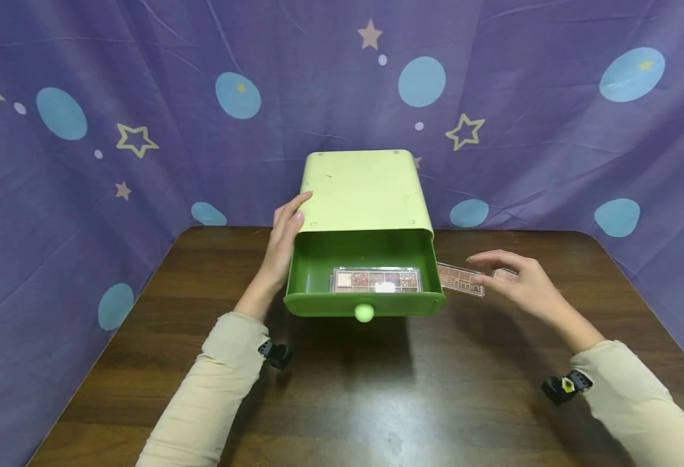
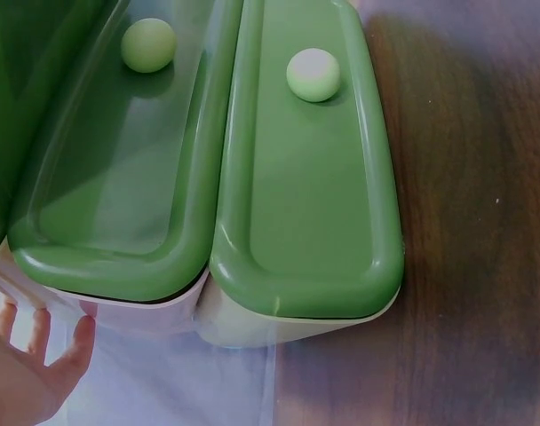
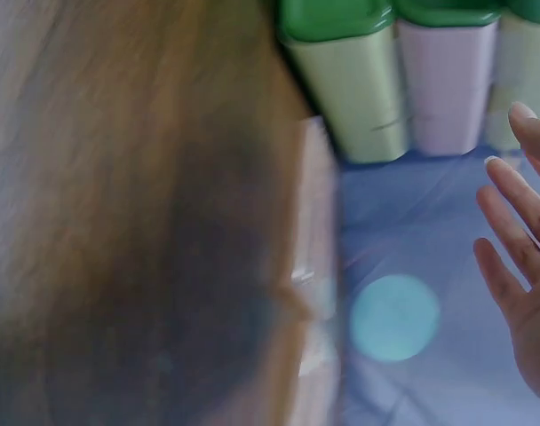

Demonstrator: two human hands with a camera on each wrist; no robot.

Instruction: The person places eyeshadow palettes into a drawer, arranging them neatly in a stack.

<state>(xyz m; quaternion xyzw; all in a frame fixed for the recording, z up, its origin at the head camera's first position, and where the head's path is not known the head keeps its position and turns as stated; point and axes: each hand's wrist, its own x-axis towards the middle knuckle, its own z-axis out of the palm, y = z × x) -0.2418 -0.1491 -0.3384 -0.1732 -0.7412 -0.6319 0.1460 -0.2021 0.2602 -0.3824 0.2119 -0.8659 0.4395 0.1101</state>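
A small drawer cabinet point(image 1: 365, 188) stands on the table with its green top drawer point(image 1: 324, 305) pulled out. In that drawer lies an eyeshadow palette point(image 1: 371, 280) under a clear lid. My left hand point(image 1: 278, 250) rests against the cabinet's left side; the left wrist view shows its fingers point(image 2: 75, 346) at the side of the tiers. To the right of the drawer, my right hand point(image 1: 520, 285) hovers above the table beside another palette point(image 1: 459, 279). In the right wrist view, that hand point(image 3: 523, 240) has spread fingers and nothing in it.
Two lower drawers, a middle one point(image 2: 119, 169) and a bottom one point(image 2: 314, 186), are closed, each with a round knob. A pale item point(image 1: 504, 275) lies partly hidden behind my right hand. A purple curtain point(image 1: 342, 84) hangs behind the wooden table point(image 1: 354, 402).
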